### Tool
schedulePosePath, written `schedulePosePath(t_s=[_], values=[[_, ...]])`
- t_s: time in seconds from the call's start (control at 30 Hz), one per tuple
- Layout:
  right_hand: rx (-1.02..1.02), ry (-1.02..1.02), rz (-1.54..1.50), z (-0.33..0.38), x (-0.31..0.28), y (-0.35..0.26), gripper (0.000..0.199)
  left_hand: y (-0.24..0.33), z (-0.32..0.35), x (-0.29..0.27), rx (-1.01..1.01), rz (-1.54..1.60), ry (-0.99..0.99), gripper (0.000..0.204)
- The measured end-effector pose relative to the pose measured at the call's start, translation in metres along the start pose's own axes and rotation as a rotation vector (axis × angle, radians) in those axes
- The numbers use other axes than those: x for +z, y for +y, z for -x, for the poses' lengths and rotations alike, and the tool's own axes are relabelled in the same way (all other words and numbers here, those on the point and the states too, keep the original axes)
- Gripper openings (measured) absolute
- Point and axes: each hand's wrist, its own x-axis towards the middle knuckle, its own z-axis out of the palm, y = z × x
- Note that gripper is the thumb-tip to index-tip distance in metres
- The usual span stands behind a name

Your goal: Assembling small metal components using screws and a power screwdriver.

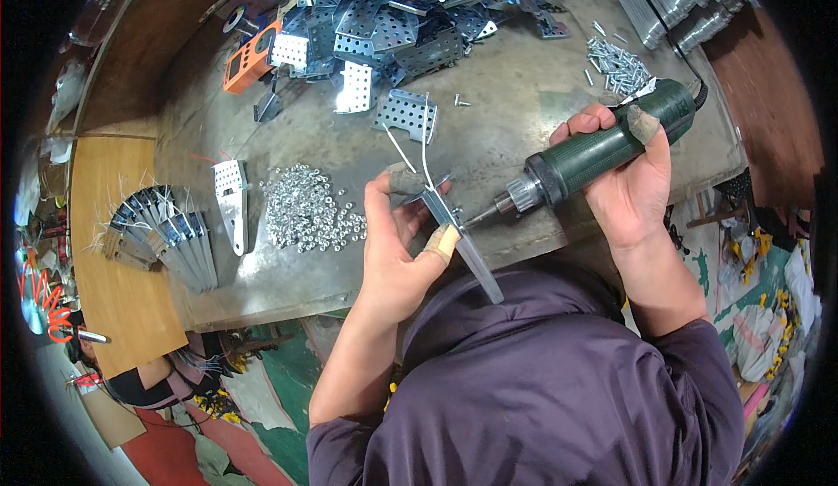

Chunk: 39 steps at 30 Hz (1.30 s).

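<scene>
At bench (515, 128), bracket (477, 264) in left hand (395, 246), driver (585, 161) (green) in right hand (630, 196)

No writing can be read, whether on the green drill (583, 161) in the right fingers (590, 119) or the orange box (250, 58) beyond the left fingers (379, 196).

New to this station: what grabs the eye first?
Probably the dark green power driver in the right hand, its bit pointing at the metal strip pinched in the left hand. Next, the glinting pile of perforated plates at the table's far side, with a bright orange device at its left edge.
</scene>
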Motion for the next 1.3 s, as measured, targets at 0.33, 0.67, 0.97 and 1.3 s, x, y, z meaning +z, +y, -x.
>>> schedulePosePath(t_s=[0.33, 0.67, 0.97, 1.3], values=[[-0.012, 0.153, -0.077, 0.002, -0.006, -0.001, 0.027, 0.003, 0.010, -0.023, 0.313, -0.773, 0.092, 0.065], [-0.017, 0.172, -0.067, 0.003, -0.003, 0.002, 0.025, 0.013, 0.007, -0.039, 0.316, -1.524, 0.354, 0.040], [-0.003, 0.157, -0.100, 0.000, -0.009, 0.002, 0.027, 0.002, 0.022, -0.015, 0.068, -0.159, 0.244, 0.033], [0.017, 0.126, -0.141, -0.002, -0.013, 0.002, 0.033, -0.005, 0.020, -0.005, -0.248, 0.694, 0.084, 0.021]])
